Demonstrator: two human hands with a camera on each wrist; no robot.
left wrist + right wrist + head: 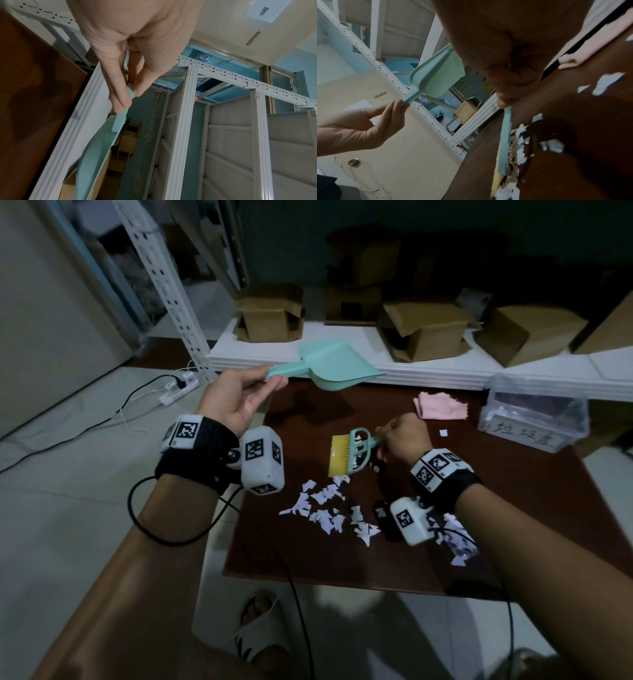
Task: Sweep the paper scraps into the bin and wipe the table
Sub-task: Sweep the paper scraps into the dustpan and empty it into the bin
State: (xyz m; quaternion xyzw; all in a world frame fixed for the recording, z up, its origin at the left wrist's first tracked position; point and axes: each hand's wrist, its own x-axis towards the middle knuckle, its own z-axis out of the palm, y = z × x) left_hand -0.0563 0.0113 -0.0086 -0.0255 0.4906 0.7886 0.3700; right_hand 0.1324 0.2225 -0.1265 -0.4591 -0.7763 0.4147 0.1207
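Observation:
A mint-green dustpan [334, 364] hangs in the air over the table's far left corner. My left hand [236, 397] pinches the end of its handle [122, 112] between thumb and fingers [397, 108]. My right hand [404, 440] grips the handle of a small mint brush [349, 451] with yellow bristles, held above the brown table [496, 542]. White paper scraps [329, 508] lie scattered in a loose pile in front of the brush, some hidden under my right wrist. One scrap [444, 433] lies alone further back. The brush's edge [504, 146] shows beside scraps in the right wrist view.
A clear plastic bin [534, 419] with a handwritten label stands at the table's far right corner. A pink cloth [440, 405] lies beside it. Cardboard boxes [424, 330] sit on a white shelf behind. A power strip [178, 386] and cables lie on the floor at left.

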